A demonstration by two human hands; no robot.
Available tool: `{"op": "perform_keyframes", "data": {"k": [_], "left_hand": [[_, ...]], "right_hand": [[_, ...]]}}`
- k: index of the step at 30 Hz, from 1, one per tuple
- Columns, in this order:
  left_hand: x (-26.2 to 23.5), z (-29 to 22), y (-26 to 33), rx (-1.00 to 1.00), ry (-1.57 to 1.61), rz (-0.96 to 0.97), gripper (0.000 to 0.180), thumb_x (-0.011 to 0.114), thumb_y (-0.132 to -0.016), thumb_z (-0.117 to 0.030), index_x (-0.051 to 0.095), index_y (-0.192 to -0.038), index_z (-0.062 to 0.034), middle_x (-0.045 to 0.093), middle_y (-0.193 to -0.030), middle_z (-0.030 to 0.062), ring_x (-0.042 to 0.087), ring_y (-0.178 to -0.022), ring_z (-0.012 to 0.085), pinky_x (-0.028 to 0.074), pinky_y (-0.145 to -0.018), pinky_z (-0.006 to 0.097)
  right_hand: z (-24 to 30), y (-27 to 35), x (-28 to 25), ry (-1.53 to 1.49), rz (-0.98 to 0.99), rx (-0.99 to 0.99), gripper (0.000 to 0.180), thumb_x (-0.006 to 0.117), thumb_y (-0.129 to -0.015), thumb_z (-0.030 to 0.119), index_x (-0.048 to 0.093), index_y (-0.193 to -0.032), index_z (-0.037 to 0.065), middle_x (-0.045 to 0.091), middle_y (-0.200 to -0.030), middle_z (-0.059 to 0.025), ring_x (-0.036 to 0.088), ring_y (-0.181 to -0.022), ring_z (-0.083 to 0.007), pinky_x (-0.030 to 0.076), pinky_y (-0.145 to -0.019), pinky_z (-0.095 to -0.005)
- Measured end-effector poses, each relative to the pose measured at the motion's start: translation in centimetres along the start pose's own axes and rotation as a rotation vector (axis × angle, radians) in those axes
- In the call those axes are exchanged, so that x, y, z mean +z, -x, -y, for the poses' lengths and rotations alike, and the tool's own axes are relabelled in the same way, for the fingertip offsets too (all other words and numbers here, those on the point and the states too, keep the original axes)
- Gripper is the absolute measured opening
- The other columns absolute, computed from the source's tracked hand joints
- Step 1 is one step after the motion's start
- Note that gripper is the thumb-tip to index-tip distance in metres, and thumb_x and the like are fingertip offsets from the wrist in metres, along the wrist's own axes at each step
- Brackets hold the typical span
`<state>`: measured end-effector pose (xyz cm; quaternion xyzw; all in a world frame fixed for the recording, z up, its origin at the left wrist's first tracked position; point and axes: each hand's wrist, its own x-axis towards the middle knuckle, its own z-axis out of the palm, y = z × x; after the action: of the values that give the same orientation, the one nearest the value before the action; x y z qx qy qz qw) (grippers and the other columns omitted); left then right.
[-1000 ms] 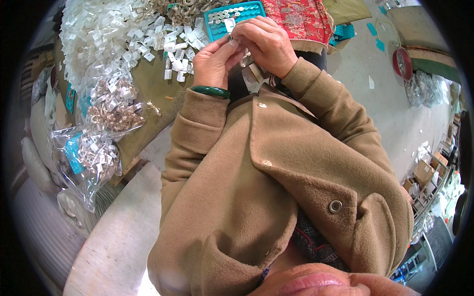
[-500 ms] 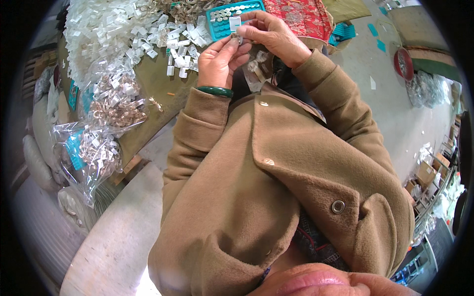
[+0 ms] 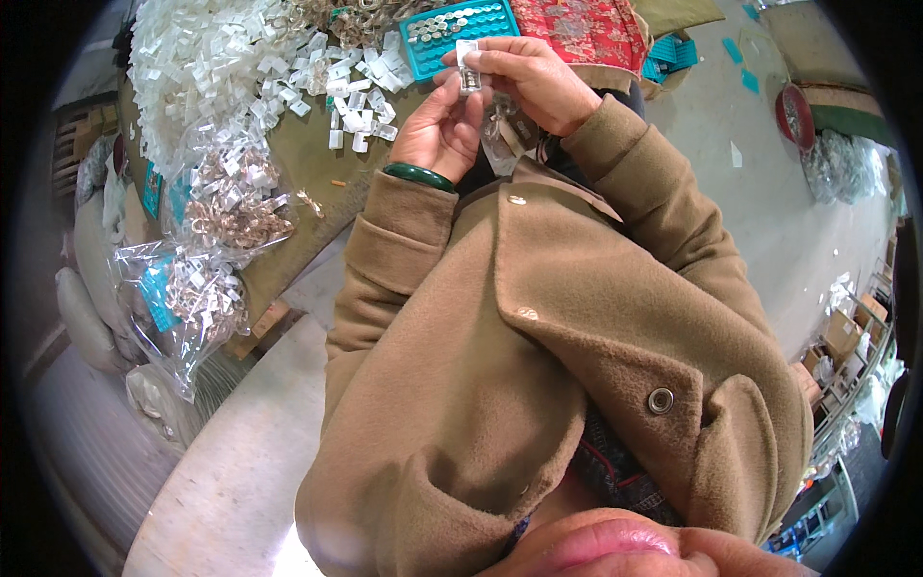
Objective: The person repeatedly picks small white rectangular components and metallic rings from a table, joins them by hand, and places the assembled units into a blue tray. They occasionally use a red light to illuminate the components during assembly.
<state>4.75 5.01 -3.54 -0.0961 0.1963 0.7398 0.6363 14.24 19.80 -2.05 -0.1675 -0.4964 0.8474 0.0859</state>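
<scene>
A small clear plastic box point(image 3: 468, 69) stands out in front of my chest, with something small and metallic in its lower half. My right hand point(image 3: 540, 85) pinches the box's upper part between thumb and fingers. Around its lower end curl the fingers of my left hand point(image 3: 437, 135), which wears a dark green bangle point(image 3: 418, 177). Just beyond the hands lies a teal tray point(image 3: 459, 38) with rows of hollows, some holding small round whitish pieces.
A large heap of clear and white plastic boxes point(image 3: 207, 67) covers the table's left side. Clear bags point(image 3: 236, 188) of boxes and gold-coloured pieces lie nearer. Beyond the tray is tangled brownish material point(image 3: 370, 21); a red patterned cloth point(image 3: 582, 38) lies to the right. A red basin point(image 3: 793, 120) sits on the floor.
The box, which stood with its lid raised between my fingers, now shows its long clear face. My left fingers have loosened and lowered; my right hand has shifted slightly nearer.
</scene>
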Motion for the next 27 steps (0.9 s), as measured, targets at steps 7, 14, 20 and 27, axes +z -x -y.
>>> {"op": "perform_keyframes", "data": {"k": [7, 14, 20, 27], "left_hand": [[0.7, 0.6, -0.5, -0.066, 0.119, -0.061, 0.010, 0.068, -0.091, -0.023, 0.060, -0.097, -0.0221, 0.068, -0.097, 0.0073, 0.059, -0.063, 0.0014, 0.035, -0.039, 0.013], [1.7, 0.9, -0.6, 0.048, 0.124, -0.071, 0.022, 0.061, -0.095, -0.026, 0.061, -0.104, -0.0053, 0.066, -0.098, 0.0057, 0.051, -0.055, 0.0009, 0.031, -0.037, 0.015], [1.7, 1.1, -0.8, -0.013, -0.015, -0.114, 0.028, 0.061, -0.095, -0.031, 0.056, -0.114, -0.0114, 0.062, -0.105, 0.0006, 0.047, -0.057, -0.0004, 0.033, -0.042, 0.012], [1.5, 1.6, -0.7, -0.063, -0.250, -0.171, 0.016, 0.062, -0.094, -0.024, 0.059, -0.101, -0.0104, 0.066, -0.085, 0.0017, 0.059, -0.065, 0.0068, 0.040, -0.046, 0.016]], "right_hand": [[0.1, -0.9, -1.5, -0.091, 0.137, 0.048, 0.031, 0.064, -0.091, 0.018, 0.067, -0.112, -0.004, 0.069, -0.095, -0.0080, 0.062, -0.079, -0.0104, 0.051, -0.075, -0.0248], [0.9, 0.1, -2.2, 0.448, 0.220, -0.330, 0.039, 0.068, -0.088, 0.020, 0.064, -0.125, 0.009, 0.070, -0.102, -0.0069, 0.064, -0.093, -0.0137, 0.051, -0.084, -0.0286], [0.6, 0.5, -2.1, 1.083, 0.037, -0.838, 0.038, 0.070, -0.079, 0.007, 0.067, -0.117, 0.009, 0.066, -0.092, -0.0115, 0.062, -0.086, -0.0296, 0.051, -0.078, -0.0380], [-0.4, 3.5, -2.4, 1.131, -0.121, -0.832, 0.024, 0.070, -0.079, 0.012, 0.068, -0.103, 0.007, 0.062, -0.081, -0.0084, 0.061, -0.081, -0.0275, 0.052, -0.072, -0.0384]]}}
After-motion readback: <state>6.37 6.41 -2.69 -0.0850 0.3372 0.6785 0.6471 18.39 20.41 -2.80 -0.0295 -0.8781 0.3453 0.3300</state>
